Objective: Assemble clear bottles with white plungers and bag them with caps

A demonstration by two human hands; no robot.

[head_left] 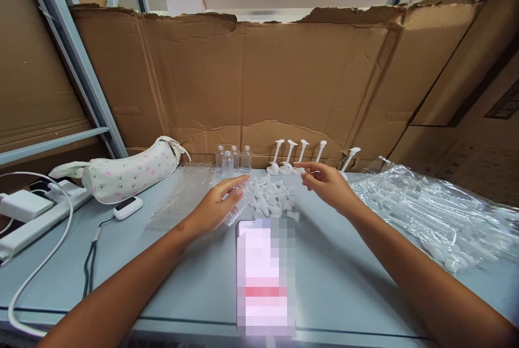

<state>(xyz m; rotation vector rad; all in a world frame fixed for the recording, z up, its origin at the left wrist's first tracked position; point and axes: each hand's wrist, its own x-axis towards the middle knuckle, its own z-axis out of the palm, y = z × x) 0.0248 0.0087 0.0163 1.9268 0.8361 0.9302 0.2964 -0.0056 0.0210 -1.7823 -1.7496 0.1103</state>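
Observation:
My left hand (217, 205) is curled round a clear ribbed plastic bottle (236, 212), which lies tilted over the table. Just right of it is a pile of small white plastic caps (272, 196). My right hand (326, 183) is pinched closed beside a row of white pump heads (286, 167) with long nozzles. Something small and white shows at its fingertips; whether it is held or is the base of a pump behind, I cannot tell. Several clear bottles (227, 163) stand upright at the back, beyond my left hand.
A phone (265, 278) with a blurred screen lies in front. Clear plastic bags spread on the right (438, 218) and left (182, 191). At the left are a floral pouch (130, 172), a small white device (128, 208) and a power strip (44, 218). Cardboard (243, 78) walls the back.

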